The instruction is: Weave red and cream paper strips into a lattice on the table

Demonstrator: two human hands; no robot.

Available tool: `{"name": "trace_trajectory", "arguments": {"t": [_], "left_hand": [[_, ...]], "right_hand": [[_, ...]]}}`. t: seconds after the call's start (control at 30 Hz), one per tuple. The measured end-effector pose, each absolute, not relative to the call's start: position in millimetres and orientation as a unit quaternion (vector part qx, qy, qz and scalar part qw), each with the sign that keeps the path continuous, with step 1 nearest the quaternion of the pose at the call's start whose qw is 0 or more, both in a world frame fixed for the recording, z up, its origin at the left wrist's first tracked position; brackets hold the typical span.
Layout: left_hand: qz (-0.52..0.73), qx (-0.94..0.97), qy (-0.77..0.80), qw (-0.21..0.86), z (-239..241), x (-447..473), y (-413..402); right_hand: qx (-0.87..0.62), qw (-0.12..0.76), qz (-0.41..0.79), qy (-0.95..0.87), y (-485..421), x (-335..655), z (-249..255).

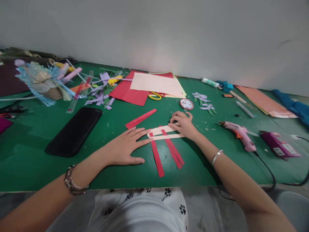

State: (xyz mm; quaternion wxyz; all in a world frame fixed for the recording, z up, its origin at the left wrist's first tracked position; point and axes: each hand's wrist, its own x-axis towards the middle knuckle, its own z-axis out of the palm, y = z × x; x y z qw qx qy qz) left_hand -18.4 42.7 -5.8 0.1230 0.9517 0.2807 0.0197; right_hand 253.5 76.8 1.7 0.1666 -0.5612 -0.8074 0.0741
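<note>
My left hand (123, 145) lies flat with its fingers spread, its fingertips on the left ends of two pale pink paper strips (167, 137). My right hand (184, 125) has its fingers curled and pinched at the right end of the upper pale strip. Red paper strips (157, 159) cross the pale ones and stretch toward the table's near edge, one at the left and a pair to its right. Just beyond my left fingers, more red strips (141, 119) lie loose on the green table (116, 175).
A black phone (74, 132) lies left. Paper sheets (156, 82), yellow-handled scissors (154, 95) and purple paper scraps (104, 91) lie behind. To the right are a pink glue gun (238, 132) with a cord, a purple box-like item (280, 144) and a glue tube (210, 82).
</note>
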Motion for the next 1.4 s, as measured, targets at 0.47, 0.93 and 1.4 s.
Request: {"name": "trace_trajectory", "arguments": {"t": [0.47, 0.93, 1.4], "left_hand": [[0.040, 0.950, 0.278, 0.138, -6.5, -19.3, 43.0], [0.048, 0.949, 0.278, 0.139, -7.0, -19.2, 40.3], [0.040, 0.954, 0.273, 0.121, -8.1, -19.9, 40.3]], "right_hand": [[-0.563, 0.213, 0.005, -0.798, 62.1, 245.9, 20.0], [-0.519, 0.117, 0.115, -0.839, 50.9, 231.2, 21.8], [-0.622, 0.132, 0.138, -0.760, 40.0, 215.5, 18.0]]}}
